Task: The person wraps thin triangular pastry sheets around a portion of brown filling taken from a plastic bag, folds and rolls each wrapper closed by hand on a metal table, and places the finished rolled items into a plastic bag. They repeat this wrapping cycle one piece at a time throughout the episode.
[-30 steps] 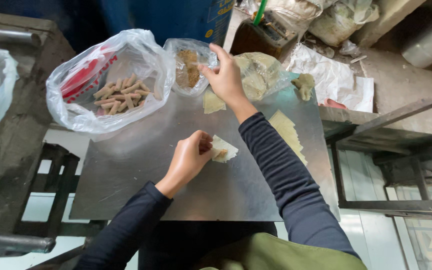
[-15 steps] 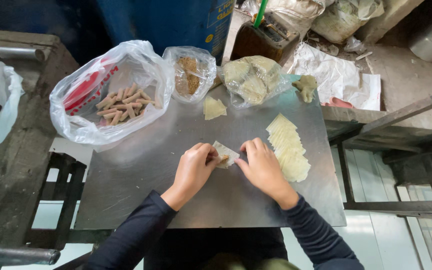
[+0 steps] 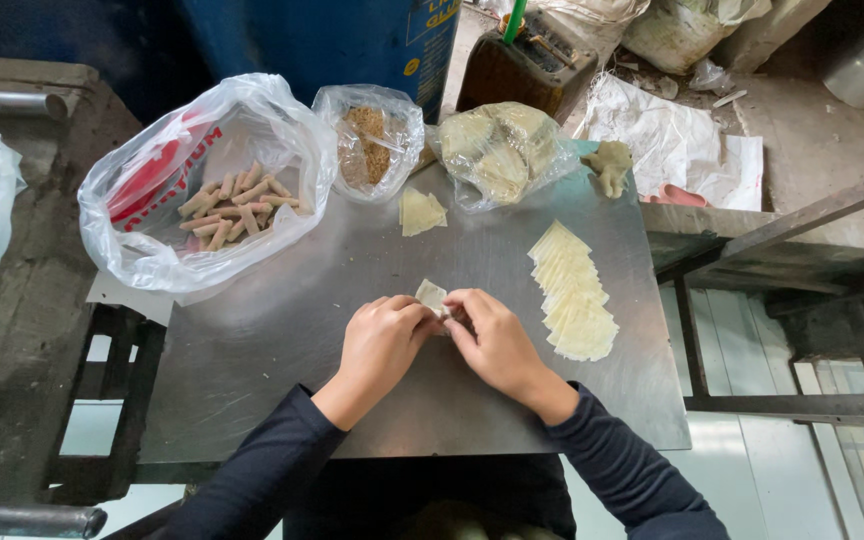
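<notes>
Both hands [image 3: 437, 340] now closer on wrapper [image 3: 431, 294]

Makeshift outdoor food-preparation area: steel counter [image 3: 292, 330] on rough concrete; blue drum [image 3: 352, 40] at 12 o'clock; bagged rolls [image 3: 232, 205] at 10 o'clock; stacked pastry wrappers [image 3: 572, 295] at 3 o'clock.

Pale yellow wrappers [image 3: 574, 296] lie on a grey steel table [image 3: 282, 330] beside a blue barrel [image 3: 332, 40].
</notes>
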### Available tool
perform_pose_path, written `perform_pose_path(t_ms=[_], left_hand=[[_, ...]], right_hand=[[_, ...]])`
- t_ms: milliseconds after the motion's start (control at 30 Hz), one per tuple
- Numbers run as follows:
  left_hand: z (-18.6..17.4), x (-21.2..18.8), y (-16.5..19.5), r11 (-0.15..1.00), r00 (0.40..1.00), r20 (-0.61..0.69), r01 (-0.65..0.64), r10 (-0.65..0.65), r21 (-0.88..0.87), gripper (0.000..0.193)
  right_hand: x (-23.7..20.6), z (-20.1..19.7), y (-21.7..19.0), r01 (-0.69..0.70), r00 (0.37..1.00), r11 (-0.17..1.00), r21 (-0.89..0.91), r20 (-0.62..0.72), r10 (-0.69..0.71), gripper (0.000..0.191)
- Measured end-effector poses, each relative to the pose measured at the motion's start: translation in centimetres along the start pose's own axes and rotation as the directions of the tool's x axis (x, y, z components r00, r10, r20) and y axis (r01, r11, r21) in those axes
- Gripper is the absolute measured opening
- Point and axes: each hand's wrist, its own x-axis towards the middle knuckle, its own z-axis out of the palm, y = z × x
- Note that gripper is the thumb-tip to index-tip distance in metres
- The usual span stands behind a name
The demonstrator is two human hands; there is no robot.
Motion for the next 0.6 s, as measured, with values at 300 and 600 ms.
perform_pose_path(t_ms=[300, 600], left_hand=[[0.2, -0.3, -1.3, 0.995, 0.993, 0.072, -0.094, 0.093, 0.014, 0.004], [-0.1, 0.3, -0.3, 0.999, 0.998, 0.046, 0.039, -0.039, -0.008, 0.012]], right_hand=[[0.2, 0.2, -0.2, 0.256, 0.967, 0.94, -0.223, 0.049, -0.252, 0.025], [2.0, -0.2, 2.6, 0.25, 0.957, 0.962, -0.11, 0.177, -0.229, 0.02]])
